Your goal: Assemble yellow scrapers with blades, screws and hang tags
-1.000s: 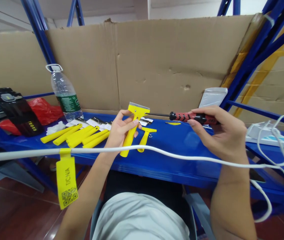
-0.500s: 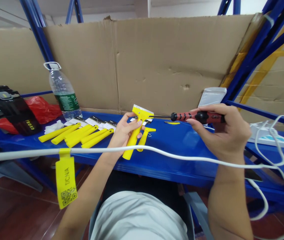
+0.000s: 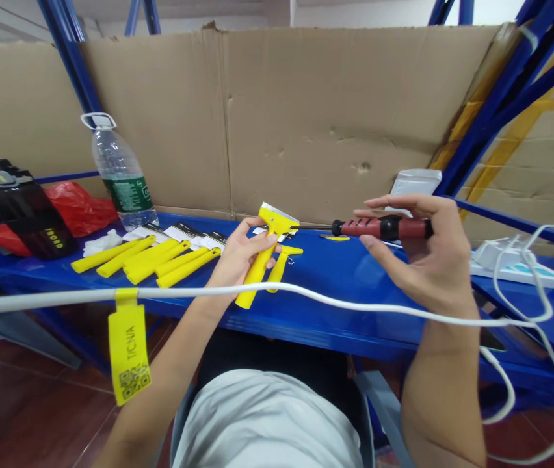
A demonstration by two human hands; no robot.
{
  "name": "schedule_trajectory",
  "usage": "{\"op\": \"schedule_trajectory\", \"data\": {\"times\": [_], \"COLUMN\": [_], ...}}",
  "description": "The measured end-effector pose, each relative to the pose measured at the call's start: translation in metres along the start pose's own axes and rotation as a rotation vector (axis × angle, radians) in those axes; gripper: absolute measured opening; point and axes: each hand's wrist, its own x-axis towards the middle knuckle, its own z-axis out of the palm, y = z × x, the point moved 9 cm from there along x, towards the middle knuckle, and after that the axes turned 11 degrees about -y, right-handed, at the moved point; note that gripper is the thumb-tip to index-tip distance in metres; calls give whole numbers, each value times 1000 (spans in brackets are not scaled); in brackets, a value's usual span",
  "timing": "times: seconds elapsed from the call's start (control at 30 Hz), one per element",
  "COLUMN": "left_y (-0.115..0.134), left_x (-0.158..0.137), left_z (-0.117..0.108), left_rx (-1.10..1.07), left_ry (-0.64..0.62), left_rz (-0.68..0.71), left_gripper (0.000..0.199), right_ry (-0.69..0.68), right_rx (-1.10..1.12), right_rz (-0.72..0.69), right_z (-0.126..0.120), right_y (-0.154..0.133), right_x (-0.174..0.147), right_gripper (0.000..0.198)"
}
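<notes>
In the head view my left hand [image 3: 246,252] is closed round the neck of a yellow scraper [image 3: 254,281] with a metal blade along its upper edge. A screwdriver [image 3: 362,227] with a red and black handle lies level, its tip at the side of the scraper's head. My right hand [image 3: 426,253] holds the handle's rear end loosely, fingers stretched above it and thumb below. Just behind the scraper, a smaller yellow scraper piece [image 3: 279,270] rests on the blue table, with tiny metal bits beside it.
Several yellow handles [image 3: 150,260] lie at left in front of printed cards [image 3: 179,232]. Beyond stand a clear bottle [image 3: 125,188], a black flask [image 3: 28,211] and a red bag [image 3: 79,208]. A white cable [image 3: 355,303] crosses in front. Cardboard [image 3: 330,117] walls the back.
The fingers of my right hand have loosened and straightened, and the screwdriver handle has turned. The scraper stays almost where it was in my left hand.
</notes>
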Motion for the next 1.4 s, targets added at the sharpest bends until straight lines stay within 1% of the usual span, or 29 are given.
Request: {"op": "schedule_trajectory", "data": {"times": [0.1, 0.2, 0.27, 0.3, 0.37, 0.43, 0.5, 0.53, 0.63, 0.7, 0.77, 0.8, 0.87, 0.97, 1.0, 1.07, 1.13, 1.2, 1.33, 1.4], "left_y": [-1, -2, -1, -1, -1, 0, -1, -1, 0, 0, -1, -1, -1, 0, 0, 1, 1, 1, 0, 0], "left_x": [0, 0, 0, 0, -1, -1, 0, 0, -1, -2, -3, -3, -2, -1, -1, -1, -2, -3, -3, -3], "left_z": [3, 7, 8, 8, 7, 5, 5, 5, 5, 6, 7, 7, 6, 4, 3, 3, 4, 5, 7, 7], "left_rx": [-8, -12, -14, -15, -17, -19, -17, -19, -33, -42, -46, -47, -48, -39, -37, -38, -44, -47, -50, -53], "left_ry": [-22, -64, -76, -74, -59, -50, -56, -58, -52, -46, -45, -42, -37, -27, -25, -25, -22, -18, -13, -16], "left_rz": [-14, -18, -17, -14, -8, -5, -6, -3, 16, 19, 14, 15, 21, 17, 14, 8, 9, 10, 4, -2], "left_gripper": [56, 54, 53, 52, 52, 52, 52, 51, 49, 48, 49, 49, 50, 50, 50, 51, 51, 50, 50, 50], "right_ry": [109, 212, 239, 226, 151, 65, 32, 37, 126, 206, 250, 248, 185, 34, 7, 10, 71, 140, 211, 220], "right_rx": [6, -135, -186, -160, -16, 121, 178, 176, 78, -47, -145, -158, -90, 94, 134, 154, 103, -3, -203, -237], "right_rz": [-95, -188, -203, -197, -156, -122, -118, -121, -157, -185, -166, -138, -85, -52, -51, -66, -108, -151, -174, -150], "right_z": [-7, -13, -15, -15, -10, -4, -1, -1, -8, -14, -17, -18, -15, -3, -1, 0, -4, -9, -14, -17], "right_y": [-13, -24, -25, -23, -16, -11, -10, -11, -15, -20, -21, -18, -10, -2, -2, -5, -12, -20, -24, -19], "right_x": [-2, -4, -5, -4, -1, 2, 2, 2, -1, -4, -5, -5, -3, 0, 0, 0, -1, -3, -5, -5], "right_gripper": [47, 49, 48, 47, 46, 53, 58, 56, 47, 47, 47, 46, 48, 64, 67, 65, 57, 51, 51, 51]}}
